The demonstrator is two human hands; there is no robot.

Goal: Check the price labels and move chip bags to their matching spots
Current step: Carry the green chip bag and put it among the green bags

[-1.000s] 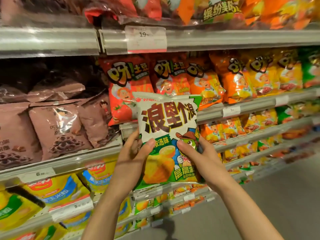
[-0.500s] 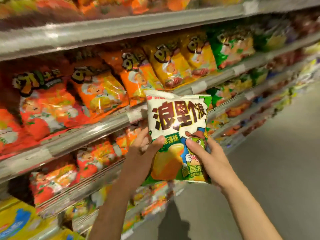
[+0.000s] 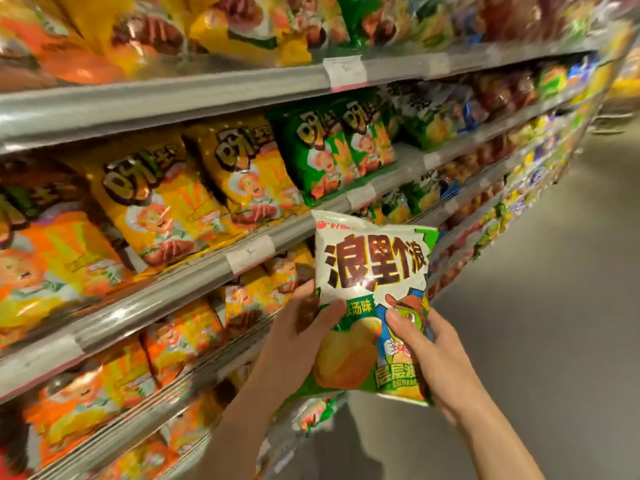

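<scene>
Bag, upright, gripped at lower corners by left hand and right hand.
Matching bags: middle shelf's far right end, nearer right hand.

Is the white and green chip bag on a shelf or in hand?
In hand: left hand and right hand hold the chip bag in front of the shelves.
</scene>
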